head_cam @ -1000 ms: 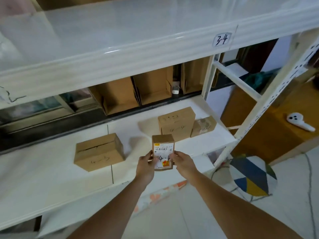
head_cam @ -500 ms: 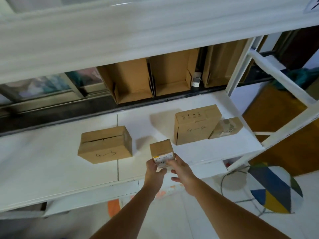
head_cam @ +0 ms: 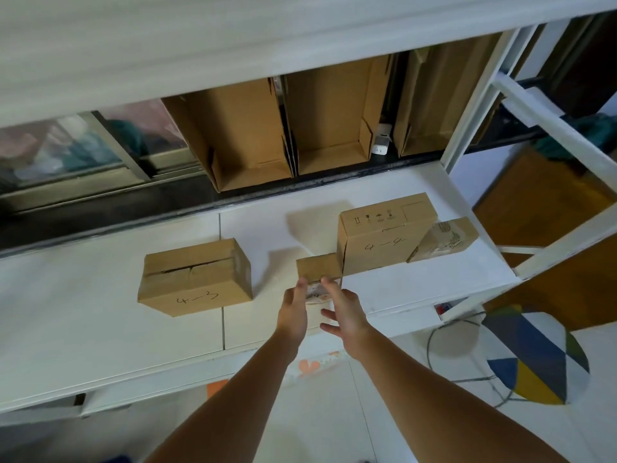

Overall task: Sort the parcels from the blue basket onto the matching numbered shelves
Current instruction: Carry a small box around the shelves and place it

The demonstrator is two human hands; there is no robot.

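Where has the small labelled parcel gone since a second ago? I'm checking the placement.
Yes. The small parcel has moved away from the shelf's front edge, deeper in, and now sits against the 4-4 box.

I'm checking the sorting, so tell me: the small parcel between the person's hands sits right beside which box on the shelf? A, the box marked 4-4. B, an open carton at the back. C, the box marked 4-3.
A: the small parcel sits against the left side of the box marked 4-4, well apart from the box marked 4-3.
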